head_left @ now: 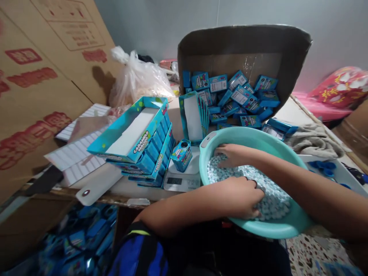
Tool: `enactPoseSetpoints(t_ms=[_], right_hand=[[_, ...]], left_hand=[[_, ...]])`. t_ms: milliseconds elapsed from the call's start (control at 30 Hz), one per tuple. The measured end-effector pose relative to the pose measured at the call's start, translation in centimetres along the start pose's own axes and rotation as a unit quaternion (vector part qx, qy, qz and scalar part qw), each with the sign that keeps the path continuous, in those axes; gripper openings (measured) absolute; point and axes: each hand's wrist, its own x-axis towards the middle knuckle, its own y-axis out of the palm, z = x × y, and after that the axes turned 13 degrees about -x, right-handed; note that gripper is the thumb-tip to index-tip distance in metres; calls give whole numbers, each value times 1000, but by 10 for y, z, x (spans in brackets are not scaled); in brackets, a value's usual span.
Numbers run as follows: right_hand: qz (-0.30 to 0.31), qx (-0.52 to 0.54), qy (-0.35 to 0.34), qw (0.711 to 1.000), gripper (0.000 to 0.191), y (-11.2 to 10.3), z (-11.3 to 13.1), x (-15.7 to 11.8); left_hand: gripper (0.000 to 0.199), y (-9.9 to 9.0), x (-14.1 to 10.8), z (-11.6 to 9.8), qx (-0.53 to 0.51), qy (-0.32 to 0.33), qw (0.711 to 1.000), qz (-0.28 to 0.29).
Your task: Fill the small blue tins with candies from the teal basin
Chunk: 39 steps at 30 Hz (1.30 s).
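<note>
Left hand (pixel 241 197) and right hand (pixel 232 155) apart, both in the pale blue round candies (pixel 276 199) in a teal plastic basin (pixel 258 138). Left fingers sunk in, grip can't tell; right lies spread on the pile, not clamped. Left to right: ruled white cards (pixel 77 161), plastic bag (pixel 138 80), stacked teal display trays (pixel 129 130), digital kitchen scale (pixel 181 183) carrying a small blue box (pixel 181 155). Behind basin, tilted cardboard carton (pixel 244 50) of blue boxes (pixel 238 92). Grey cloth (pixel 314 142) far right.
</note>
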Motion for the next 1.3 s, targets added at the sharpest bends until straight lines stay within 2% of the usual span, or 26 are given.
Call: enactPoseSetpoints(t_ms=[100, 233, 433, 733, 900, 1067, 1233, 1300], right_hand=[[116, 3, -6, 993, 47, -1, 6, 0], [204, 15, 0, 979, 57, -12, 15, -1], [279, 45, 22, 959, 42, -13, 12, 2], [324, 63, 46, 943, 34, -13, 4, 6], [314, 76, 30, 946, 28, -15, 4, 8], [207, 100, 0, 973, 1, -17, 8, 1], [171, 87, 6, 981, 10, -28, 8, 0], [131, 56, 17, 990, 17, -33, 11, 2]], left_hand=[[33, 1, -4, 0, -15, -13, 1000, -15], [28, 3, -6, -1, -33, -6, 999, -27], [22, 0, -10, 1, -64, 6, 997, -31], [16, -3, -13, 3, -54, 35, 997, -30], [9, -2, -14, 3, -39, 31, 997, -51], [9, -4, -15, 2, -35, 21, 998, -50], [12, -5, -15, 1, -35, 8, 998, -53], [14, -5, -15, 1, -40, 7, 998, -49]])
